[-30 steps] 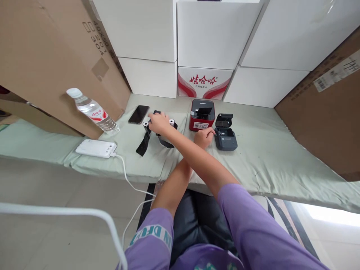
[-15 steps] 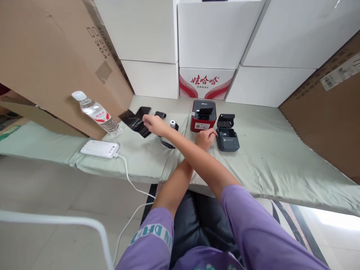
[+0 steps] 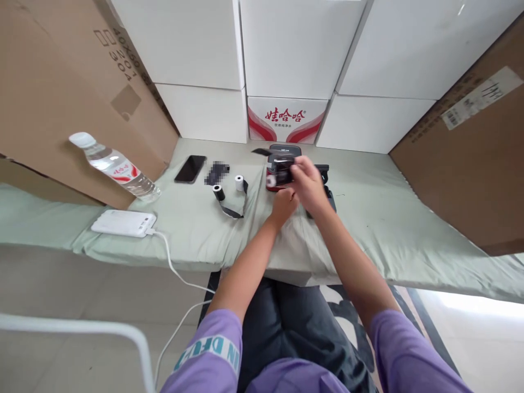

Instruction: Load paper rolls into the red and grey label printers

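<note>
My right hand [image 3: 308, 183] is closed on a black ribbon roll [image 3: 282, 170], blurred by motion, with a whitish end and a dark strip trailing to the left. It is over the red and black printer [image 3: 285, 149], partly hiding it. Just below, my left hand [image 3: 284, 206] has its fingers curled in front of the printer; whether they hold anything is hidden. A second, dark grey device [image 3: 329, 201] with a raised lid stands behind my right wrist, mostly covered. Left of the hands, a white-cored roll [image 3: 239, 183] and a black roll [image 3: 219, 192] stand joined by a looping black ribbon [image 3: 232, 213].
A black phone [image 3: 190, 168] and a pixelated dark item [image 3: 216, 173] lie left. Beyond them are a water bottle [image 3: 123, 170] and a white power bank [image 3: 123, 223] with a cable. White boxes [image 3: 282, 120] line the back; cardboard boxes [image 3: 470, 147] flank the cloth-covered surface [image 3: 388, 218].
My right hand has swung from the left, beside the phone, over to the printer, carrying the black ribbon. My arms are no longer crossed. The left hand stays near the printer's front.
</note>
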Action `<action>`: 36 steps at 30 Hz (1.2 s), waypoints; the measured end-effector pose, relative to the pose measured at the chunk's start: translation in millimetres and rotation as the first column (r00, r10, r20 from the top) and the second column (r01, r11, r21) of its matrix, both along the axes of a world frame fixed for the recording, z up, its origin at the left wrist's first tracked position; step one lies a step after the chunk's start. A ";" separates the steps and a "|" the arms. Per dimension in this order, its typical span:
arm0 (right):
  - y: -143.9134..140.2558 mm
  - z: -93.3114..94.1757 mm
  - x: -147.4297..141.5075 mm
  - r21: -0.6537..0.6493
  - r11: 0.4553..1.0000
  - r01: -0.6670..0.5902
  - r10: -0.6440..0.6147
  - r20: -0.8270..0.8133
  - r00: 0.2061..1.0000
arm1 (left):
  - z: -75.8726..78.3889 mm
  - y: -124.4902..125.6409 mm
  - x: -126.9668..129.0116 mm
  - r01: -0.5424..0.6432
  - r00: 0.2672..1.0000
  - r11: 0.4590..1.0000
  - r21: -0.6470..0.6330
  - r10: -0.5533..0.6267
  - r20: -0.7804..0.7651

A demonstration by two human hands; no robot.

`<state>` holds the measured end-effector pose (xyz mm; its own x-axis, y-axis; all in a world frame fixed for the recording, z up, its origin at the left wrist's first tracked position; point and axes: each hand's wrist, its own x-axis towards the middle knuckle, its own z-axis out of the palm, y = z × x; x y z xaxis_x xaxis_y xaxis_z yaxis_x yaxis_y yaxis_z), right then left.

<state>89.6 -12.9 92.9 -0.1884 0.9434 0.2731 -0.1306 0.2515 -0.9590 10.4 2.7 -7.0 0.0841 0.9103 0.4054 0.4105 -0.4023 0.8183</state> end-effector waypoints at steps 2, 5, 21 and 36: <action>6.8 -14.6 53.0 0.015 0.976 0.218 -0.219 0.060 0.974 | 2.5 -4.5 0.8 0.009 1.000 1.000 0.029 -0.010 0.017; 25.3 -44.3 109.1 0.071 0.940 0.333 -0.337 0.040 0.941 | 5.3 -10.6 1.8 0.019 0.999 0.998 0.058 -0.021 0.033; 28.3 -72.2 110.5 0.210 0.925 0.318 -0.334 0.045 0.942 | -3.6 -5.0 8.0 0.024 1.000 0.977 0.212 -0.025 -0.001; 23.4 -73.8 109.9 0.187 0.947 0.263 -0.271 0.019 0.963 | -0.8 -10.1 7.4 0.116 0.982 0.984 0.135 -0.134 0.135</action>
